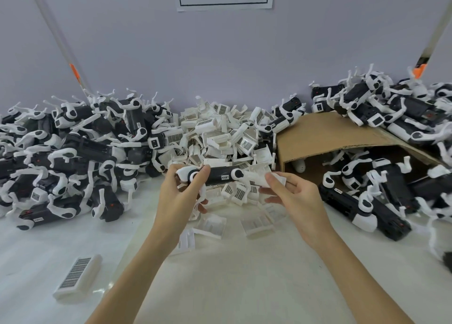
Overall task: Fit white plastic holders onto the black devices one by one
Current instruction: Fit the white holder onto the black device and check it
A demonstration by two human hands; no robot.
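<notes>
Your white worktop (pixel 244 274) with heaps of devices, a holder pile (pixel 220 133) behind, your left hand (pixel 178 196) gripping a black device (pixel 219 175) above it, your right hand (pixel 293 196) pinching a white holder (pixel 263 177) at its right end

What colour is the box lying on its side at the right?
Brown cardboard box, seen in the head view.

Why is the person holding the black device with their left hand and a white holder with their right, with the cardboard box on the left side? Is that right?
Nearly. The head view shows the cardboard box on the right side, not the left. The left hand does hold the black device, and the right hand a white holder.
</notes>
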